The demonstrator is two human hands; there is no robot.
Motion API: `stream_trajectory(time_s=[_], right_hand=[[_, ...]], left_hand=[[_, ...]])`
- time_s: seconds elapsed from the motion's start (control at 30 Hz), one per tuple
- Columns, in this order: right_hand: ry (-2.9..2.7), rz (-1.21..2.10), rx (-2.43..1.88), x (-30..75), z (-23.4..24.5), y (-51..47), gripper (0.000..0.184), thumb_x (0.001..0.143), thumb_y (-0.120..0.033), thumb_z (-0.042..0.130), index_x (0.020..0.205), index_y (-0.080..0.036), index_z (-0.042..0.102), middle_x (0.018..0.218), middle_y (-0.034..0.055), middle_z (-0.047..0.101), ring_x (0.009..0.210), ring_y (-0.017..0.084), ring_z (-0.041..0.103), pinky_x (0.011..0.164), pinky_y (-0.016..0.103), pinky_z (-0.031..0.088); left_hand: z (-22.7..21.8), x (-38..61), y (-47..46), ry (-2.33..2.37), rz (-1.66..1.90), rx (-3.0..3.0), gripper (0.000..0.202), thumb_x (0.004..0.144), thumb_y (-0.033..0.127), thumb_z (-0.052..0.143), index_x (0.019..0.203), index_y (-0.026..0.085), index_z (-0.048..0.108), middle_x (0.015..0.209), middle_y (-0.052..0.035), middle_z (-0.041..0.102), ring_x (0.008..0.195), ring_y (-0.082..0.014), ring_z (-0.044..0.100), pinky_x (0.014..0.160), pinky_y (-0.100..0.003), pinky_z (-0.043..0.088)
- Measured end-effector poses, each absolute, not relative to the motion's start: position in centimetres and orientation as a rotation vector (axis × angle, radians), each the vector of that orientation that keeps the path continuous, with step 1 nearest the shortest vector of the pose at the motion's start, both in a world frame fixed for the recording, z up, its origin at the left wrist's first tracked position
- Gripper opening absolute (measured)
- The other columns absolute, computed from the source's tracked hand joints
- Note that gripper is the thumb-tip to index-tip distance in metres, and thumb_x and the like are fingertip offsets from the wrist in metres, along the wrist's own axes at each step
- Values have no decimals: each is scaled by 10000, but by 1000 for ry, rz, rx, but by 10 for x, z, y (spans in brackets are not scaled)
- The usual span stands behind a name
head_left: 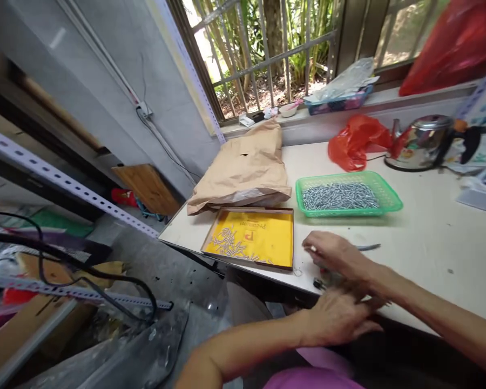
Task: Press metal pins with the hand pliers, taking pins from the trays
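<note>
My right hand (334, 253) is above the table's front edge, fingers bent downward and closed; what they hold, if anything, is hidden. Just below it my left hand (342, 316) is at the edge, its fingers curled and partly covered by my right wrist. A small black-ended object (318, 283) shows between the hands, too blurred to name. Behind my right hand lies a thin curved grey piece (368, 247). To the left, a shallow box lid with a yellow bottom (275, 232) bears loose small metal pins (229, 243). A green plastic basket (392, 202) contains many similar metal pieces (340, 195).
A brown paper sack (251, 162) lies behind the yellow-bottomed lid. At the back right are a red plastic bag (358, 141) and a metal kettle (419, 143). A barred window (267, 67) faces the white table (425, 243). Perforated metal shelving (65, 181) stands at left.
</note>
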State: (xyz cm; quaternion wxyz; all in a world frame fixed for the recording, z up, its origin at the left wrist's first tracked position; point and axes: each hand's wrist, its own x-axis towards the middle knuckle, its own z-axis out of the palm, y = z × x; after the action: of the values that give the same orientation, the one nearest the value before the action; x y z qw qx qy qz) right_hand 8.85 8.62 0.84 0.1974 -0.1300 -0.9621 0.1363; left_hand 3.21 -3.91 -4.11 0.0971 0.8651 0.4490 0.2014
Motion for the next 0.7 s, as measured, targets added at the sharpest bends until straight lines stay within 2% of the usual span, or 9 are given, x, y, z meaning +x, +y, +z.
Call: stream_trajectory(time_s=[0.07,0.17,0.23,0.33,0.47,0.57,0.7], right_hand=[[-2448,341,-432,95,29,114,190,943,-225,437,963,-202,624,924,73,655,819,184,610,735,299,463],[-2358,162,-596,108,49,169,243,960,-341,455,984,-193,646,972,94,659,750,186,594,707,319,452],[-2366,101,-670,116,49,198,316,951,-423,463,1028,-195,668,989,128,651,758,218,586,672,341,442],[-2428,108,-682,124,34,204,392,946,-479,442,1150,-216,648,1034,149,634,746,246,597,648,367,451],[-2534,314,-682,141,7,146,376,959,-466,408,1142,-241,648,993,101,652,760,240,642,681,370,501],[-2619,444,-756,162,-9,96,370,965,-456,399,1138,-246,648,1043,82,649,846,219,663,723,337,527],[-2701,492,-916,186,-20,56,357,982,-397,370,1193,-246,616,1058,81,626,842,179,653,721,290,520]], left_hand=[[-28,0,-43,1502,689,2566,351,939,320,471,1254,202,570,1274,-132,592,1244,-263,500,991,-398,458],[-10,-77,-40,2089,798,2236,233,931,211,475,1076,187,655,1087,-111,648,1016,-210,589,854,-338,499],[2,-135,-34,2492,673,1927,226,931,200,471,950,165,694,983,-107,652,955,-215,577,842,-337,473],[13,-207,-28,2885,376,1530,260,925,263,488,906,139,715,972,-132,643,1000,-257,549,843,-352,438],[10,-249,-24,2919,92,1421,308,911,319,483,910,127,724,1006,-152,653,1029,-278,543,829,-341,416],[3,-255,-20,2874,-5,1461,290,890,274,481,885,107,719,986,-161,659,1001,-271,556,832,-330,406],[2,-261,-13,2782,157,1515,228,847,222,511,728,116,674,840,-122,646,903,-241,570,842,-326,402]])
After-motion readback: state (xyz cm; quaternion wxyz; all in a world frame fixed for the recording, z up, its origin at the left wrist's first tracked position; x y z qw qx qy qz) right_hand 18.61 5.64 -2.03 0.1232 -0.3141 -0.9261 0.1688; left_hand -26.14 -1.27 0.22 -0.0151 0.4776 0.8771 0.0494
